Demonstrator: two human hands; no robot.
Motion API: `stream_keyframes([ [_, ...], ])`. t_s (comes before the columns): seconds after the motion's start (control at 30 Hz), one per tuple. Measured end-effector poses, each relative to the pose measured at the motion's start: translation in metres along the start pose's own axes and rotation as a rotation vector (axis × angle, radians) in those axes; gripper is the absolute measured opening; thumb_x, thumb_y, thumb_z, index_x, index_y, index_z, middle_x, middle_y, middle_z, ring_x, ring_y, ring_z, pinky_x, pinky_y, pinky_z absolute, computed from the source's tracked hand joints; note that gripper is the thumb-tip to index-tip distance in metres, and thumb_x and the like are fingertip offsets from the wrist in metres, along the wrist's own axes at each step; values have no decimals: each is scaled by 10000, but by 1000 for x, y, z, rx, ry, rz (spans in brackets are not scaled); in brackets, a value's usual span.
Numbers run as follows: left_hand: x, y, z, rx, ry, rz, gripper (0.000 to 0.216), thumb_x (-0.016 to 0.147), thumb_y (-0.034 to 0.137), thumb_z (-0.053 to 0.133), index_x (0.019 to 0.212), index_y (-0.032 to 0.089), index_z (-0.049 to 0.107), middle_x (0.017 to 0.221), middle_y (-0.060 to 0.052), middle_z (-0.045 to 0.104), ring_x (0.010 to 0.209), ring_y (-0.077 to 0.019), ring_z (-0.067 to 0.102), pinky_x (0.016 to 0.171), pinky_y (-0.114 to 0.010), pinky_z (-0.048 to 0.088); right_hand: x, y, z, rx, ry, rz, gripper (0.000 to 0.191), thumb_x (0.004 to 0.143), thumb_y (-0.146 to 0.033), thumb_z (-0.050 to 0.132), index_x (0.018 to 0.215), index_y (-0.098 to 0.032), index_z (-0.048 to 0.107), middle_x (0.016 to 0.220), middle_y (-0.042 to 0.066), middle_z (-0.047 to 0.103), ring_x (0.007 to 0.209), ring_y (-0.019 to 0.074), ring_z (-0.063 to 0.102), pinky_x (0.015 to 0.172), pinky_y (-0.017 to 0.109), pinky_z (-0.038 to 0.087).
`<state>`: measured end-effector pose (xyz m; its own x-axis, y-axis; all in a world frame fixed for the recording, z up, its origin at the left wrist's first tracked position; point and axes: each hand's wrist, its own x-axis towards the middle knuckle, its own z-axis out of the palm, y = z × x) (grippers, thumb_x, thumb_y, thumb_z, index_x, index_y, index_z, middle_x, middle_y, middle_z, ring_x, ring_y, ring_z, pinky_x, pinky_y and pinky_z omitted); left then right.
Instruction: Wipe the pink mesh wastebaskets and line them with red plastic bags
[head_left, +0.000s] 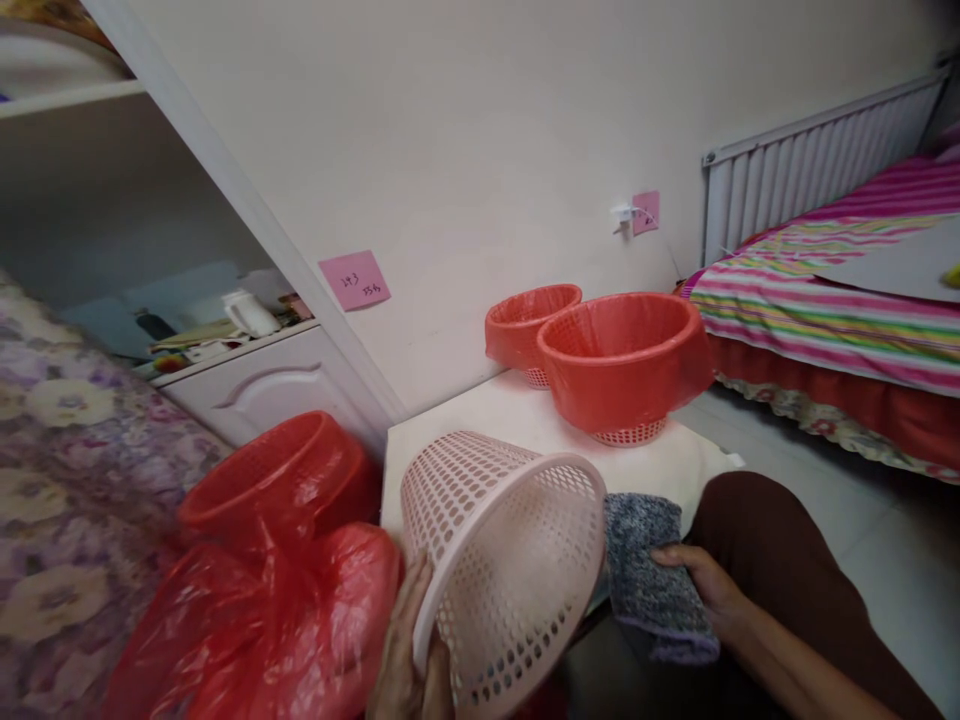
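Observation:
My left hand (409,650) grips the rim of a pale pink perforated basket (499,560), which lies tilted on its side with its mouth toward me. To the right of the basket, my right hand (705,585) is closed on a folded grey cloth (649,580). Both are at the near edge of a white low table (525,410). On the table's far side stand two baskets lined with red bags, one large (622,365) and one smaller (525,325) behind it.
A heap of red plastic bags (262,620) and another red-lined basket (285,480) lie at the left beside a floral bedspread (75,470). A white cabinet (262,385) stands behind. A striped bed (825,300) and radiator (810,160) are at the right.

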<state>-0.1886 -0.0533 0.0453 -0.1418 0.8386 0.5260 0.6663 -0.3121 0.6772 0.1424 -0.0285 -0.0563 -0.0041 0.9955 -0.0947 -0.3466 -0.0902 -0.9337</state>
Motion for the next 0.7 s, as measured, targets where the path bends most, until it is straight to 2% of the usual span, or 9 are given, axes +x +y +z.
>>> stream_keyframes([
  [0.13,0,2,4,20,-27,32,469,918,265,490,1386,280,516,1434,-42,556,1415,-252,394,1208,-461,261,-3,-6,8,235,-183,176,263,756,-384,593,894,-197,717,741,88,751,740,265,732,762,426,550],
  [0.2,-1,1,7,24,-9,70,494,924,258,480,1418,290,474,1465,-37,525,1434,-249,361,1212,-466,244,0,-16,15,139,-181,132,298,704,-385,672,939,-202,691,777,59,742,749,260,712,756,422,544],
  [0.33,3,9,11,66,-19,136,543,922,209,466,1456,287,405,1550,-43,412,1446,-244,337,1208,-468,245,12,-44,35,-455,-141,-344,349,692,-199,655,1041,-207,670,962,59,680,947,262,632,869,423,509],
  [0.4,6,17,12,84,-60,160,551,923,175,455,1458,292,395,1558,-40,398,1444,-228,343,1203,-446,268,21,-49,45,-723,-72,-561,526,679,-73,572,1183,-215,622,1132,91,620,1093,281,551,957,444,463],
  [0.43,7,21,12,82,-72,176,551,925,162,448,1456,298,392,1550,-34,412,1440,-216,350,1200,-432,281,26,-46,50,-830,-34,-594,599,667,-40,541,1239,-208,592,1196,110,589,1143,296,510,984,463,440],
  [0.5,8,26,14,71,-86,188,542,932,147,431,1448,307,393,1529,-23,444,1427,-192,373,1194,-409,300,32,-30,58,-970,4,-530,677,650,-10,507,1303,-184,550,1280,151,540,1212,340,438,1022,529,384],
  [0.57,8,28,16,62,-95,186,528,934,144,423,1438,298,404,1515,-25,462,1416,-187,392,1191,-405,310,31,-5,68,-1009,-42,-390,655,640,-4,497,1272,-158,578,1258,181,548,1205,377,435,1012,584,360],
  [0.63,7,28,18,56,-85,186,522,932,149,425,1435,289,412,1508,-31,472,1411,-187,400,1187,-400,316,23,19,82,-969,-139,-316,549,627,-24,528,1149,-142,650,1147,178,615,1120,374,514,976,571,397],
  [0.7,6,28,19,45,-72,176,518,933,152,422,1431,297,420,1503,-24,478,1413,-185,397,1192,-401,306,11,34,102,-884,-267,-266,359,648,-120,614,997,-157,689,1028,138,678,985,326,610,902,481,480],
])
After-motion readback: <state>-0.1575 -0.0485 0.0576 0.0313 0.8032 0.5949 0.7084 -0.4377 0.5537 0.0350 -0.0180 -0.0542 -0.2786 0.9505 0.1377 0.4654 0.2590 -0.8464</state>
